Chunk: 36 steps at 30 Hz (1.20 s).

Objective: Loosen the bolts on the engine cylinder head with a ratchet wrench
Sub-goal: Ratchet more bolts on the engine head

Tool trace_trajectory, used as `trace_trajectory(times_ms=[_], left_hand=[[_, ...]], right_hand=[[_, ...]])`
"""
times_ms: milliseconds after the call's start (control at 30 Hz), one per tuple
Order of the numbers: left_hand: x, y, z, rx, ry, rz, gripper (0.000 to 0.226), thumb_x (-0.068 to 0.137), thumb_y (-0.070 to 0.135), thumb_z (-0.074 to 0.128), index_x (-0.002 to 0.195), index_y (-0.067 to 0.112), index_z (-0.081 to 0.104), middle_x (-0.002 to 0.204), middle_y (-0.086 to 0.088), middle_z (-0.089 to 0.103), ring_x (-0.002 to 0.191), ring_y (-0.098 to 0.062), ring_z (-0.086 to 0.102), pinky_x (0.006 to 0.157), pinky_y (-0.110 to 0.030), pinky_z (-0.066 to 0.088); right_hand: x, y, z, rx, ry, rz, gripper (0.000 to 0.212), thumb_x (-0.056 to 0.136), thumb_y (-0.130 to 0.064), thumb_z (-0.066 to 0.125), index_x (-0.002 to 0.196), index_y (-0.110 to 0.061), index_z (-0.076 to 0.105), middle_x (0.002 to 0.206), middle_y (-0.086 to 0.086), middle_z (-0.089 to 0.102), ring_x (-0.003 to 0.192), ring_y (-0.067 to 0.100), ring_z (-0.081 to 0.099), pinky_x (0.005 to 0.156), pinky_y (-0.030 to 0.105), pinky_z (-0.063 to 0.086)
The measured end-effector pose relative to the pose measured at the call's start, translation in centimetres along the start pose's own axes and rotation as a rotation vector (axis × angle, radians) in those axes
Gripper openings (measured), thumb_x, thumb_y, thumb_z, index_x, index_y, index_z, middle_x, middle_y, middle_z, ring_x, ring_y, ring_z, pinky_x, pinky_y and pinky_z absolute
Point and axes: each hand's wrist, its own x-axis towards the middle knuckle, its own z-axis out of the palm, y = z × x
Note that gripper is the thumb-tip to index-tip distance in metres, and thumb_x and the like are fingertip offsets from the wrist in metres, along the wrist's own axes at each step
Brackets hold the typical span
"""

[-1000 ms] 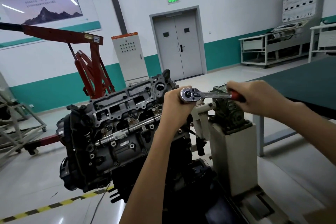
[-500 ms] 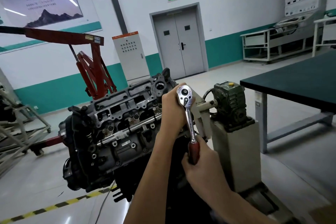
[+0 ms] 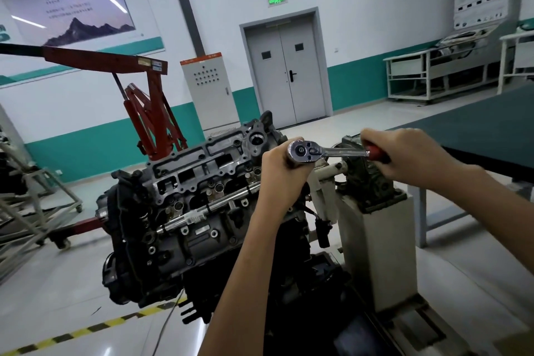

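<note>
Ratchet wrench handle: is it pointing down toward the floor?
No, the ratchet wrench lies roughly level, its handle running right into the right hand, while the left hand grips under its head.

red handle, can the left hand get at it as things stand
Probably not: the right hand is wrapped round the red handle, and the left hand is gripping beneath the wrench head.

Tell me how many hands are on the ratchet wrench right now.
2. The left hand grips just under the head of the ratchet wrench; the right hand grips its red handle, out to the right.
</note>
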Motion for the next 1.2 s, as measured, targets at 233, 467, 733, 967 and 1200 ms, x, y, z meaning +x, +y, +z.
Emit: trace_trajectory(times_ms=[233, 467, 733, 967, 1200], left_hand=[[-0.3, -0.2, 0.5, 0.076, 0.138, 0.121, 0.043, 0.073, -0.005, 0.062, 0.065, 0.033, 0.043, 0.053, 0.015, 0.046, 0.051, -0.001, 0.041, 0.052, -0.014, 0.032], [-0.1, -0.4, -0.4, 0.025, 0.054, 0.062, 0.031, 0.081, -0.008, 0.059, 0.06, 0.007, 0.042, 0.057, 0.002, 0.039, 0.055, -0.006, 0.032, 0.052, -0.025, 0.03], [0.3, 0.2, -0.5, 0.097, 0.002, 0.001, 0.045, 0.072, -0.016, 0.056, 0.051, 0.023, 0.046, 0.047, 0.012, 0.048, 0.047, -0.001, 0.039, 0.047, -0.011, 0.031], [-0.1, 0.1, -0.7, 0.048, -0.001, 0.014, 0.014, 0.079, -0.003, 0.066, 0.068, -0.003, 0.057, 0.063, -0.016, 0.056, 0.056, -0.011, 0.042, 0.053, -0.028, 0.037], [-0.6, -0.3, 0.5, 0.045, 0.127, 0.113, 0.034, 0.075, -0.002, 0.059, 0.066, 0.029, 0.046, 0.055, 0.012, 0.047, 0.053, -0.003, 0.039, 0.052, -0.02, 0.034]], right_hand=[[-7.2, -11.5, 5.7, 0.604, 0.073, 0.37, 0.025, 0.076, -0.007, 0.064, 0.096, -0.019, 0.054, 0.056, -0.01, 0.047, 0.044, 0.004, 0.047, 0.049, 0.009, 0.04], [-6.8, -16.5, 7.2, 0.865, 0.196, 0.436, 0.034, 0.072, -0.002, 0.062, 0.071, -0.028, 0.041, 0.047, -0.007, 0.043, 0.045, 0.001, 0.049, 0.041, 0.002, 0.029], [-5.0, -3.6, 2.7, 0.318, -0.134, 0.045, 0.031, 0.075, -0.007, 0.067, 0.093, -0.026, 0.05, 0.059, -0.01, 0.054, 0.046, 0.001, 0.05, 0.046, 0.007, 0.035], [-0.8, -1.1, 0.0, 0.023, -0.03, 0.021, 0.029, 0.072, -0.007, 0.069, 0.098, -0.01, 0.056, 0.061, -0.003, 0.049, 0.048, 0.009, 0.043, 0.052, 0.018, 0.033], [-7.3, -12.3, 5.6, 0.705, 0.051, 0.379, 0.026, 0.074, -0.006, 0.065, 0.078, -0.024, 0.046, 0.055, -0.008, 0.051, 0.055, 0.002, 0.056, 0.048, 0.008, 0.041]])
